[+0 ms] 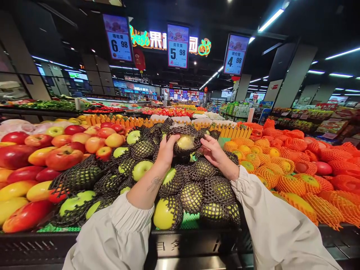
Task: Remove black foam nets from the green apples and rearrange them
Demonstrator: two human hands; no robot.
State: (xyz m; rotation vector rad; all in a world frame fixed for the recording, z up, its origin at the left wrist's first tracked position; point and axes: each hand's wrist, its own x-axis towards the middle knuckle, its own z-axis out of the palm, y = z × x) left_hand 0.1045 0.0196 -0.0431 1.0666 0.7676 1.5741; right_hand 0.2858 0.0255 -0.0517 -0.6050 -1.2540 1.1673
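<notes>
Above a heap of green apples (142,170) in black foam nets, I hold one green apple (185,143) partly wrapped in its black net (184,130). My left hand (168,148) grips the fruit from the left, thumb toward its front; the other fingers are hidden behind it. On the right side, my right hand (215,152) pinches the edge of the net between thumb and fingers. The apple's pale front shows through the net's opening. Several netted apples lie directly beneath both hands.
Red and yellow apples (63,157) are piled on the left. Oranges in orange nets (281,168) and fruit in red nets (334,157) fill the right. A low orange picket divider (236,131) runs behind. The black display edge (197,238) is in front. Price signs (178,47) hang overhead.
</notes>
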